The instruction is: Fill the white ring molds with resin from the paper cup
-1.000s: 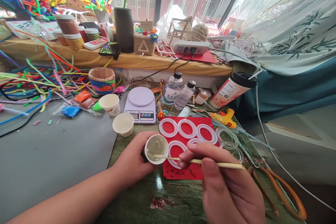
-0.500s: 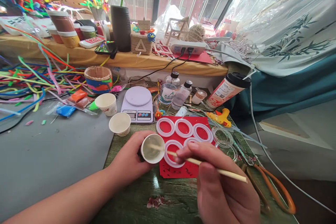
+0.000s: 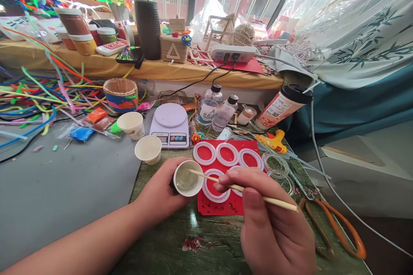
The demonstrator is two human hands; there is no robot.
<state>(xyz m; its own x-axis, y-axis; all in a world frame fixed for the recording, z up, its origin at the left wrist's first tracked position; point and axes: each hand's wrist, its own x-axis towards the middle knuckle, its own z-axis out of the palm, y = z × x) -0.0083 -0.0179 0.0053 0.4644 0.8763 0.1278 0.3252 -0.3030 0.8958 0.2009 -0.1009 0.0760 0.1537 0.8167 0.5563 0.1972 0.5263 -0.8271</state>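
My left hand (image 3: 164, 193) is wrapped round a white paper cup (image 3: 188, 192) with a clear, slightly cloudy liquid inside. Between the fingers of my right hand (image 3: 258, 206) is a thin wooden stick (image 3: 280, 203), its far tip inside the cup. Right of the cup, several pale ring-shaped molds (image 3: 204, 153) lie on a red sheet (image 3: 206, 209), partly hidden by my right hand. Two more paper cups (image 3: 147, 150) stand behind my left hand, beside a lilac scale (image 3: 170, 116).
Two clear bottles (image 3: 208, 109) stand behind the molds. A lidded drink cup (image 3: 279, 107) leans at the right, near a yellow glue gun (image 3: 274, 141). Orange-handled pliers (image 3: 346, 227) lie at the right edge. Colored pipe cleaners (image 3: 32, 94) cover the left back.
The stick's tip has shifted within the cup, and my right hand has moved slightly left. My left hand still holds the cup. The whole view has shifted a little.
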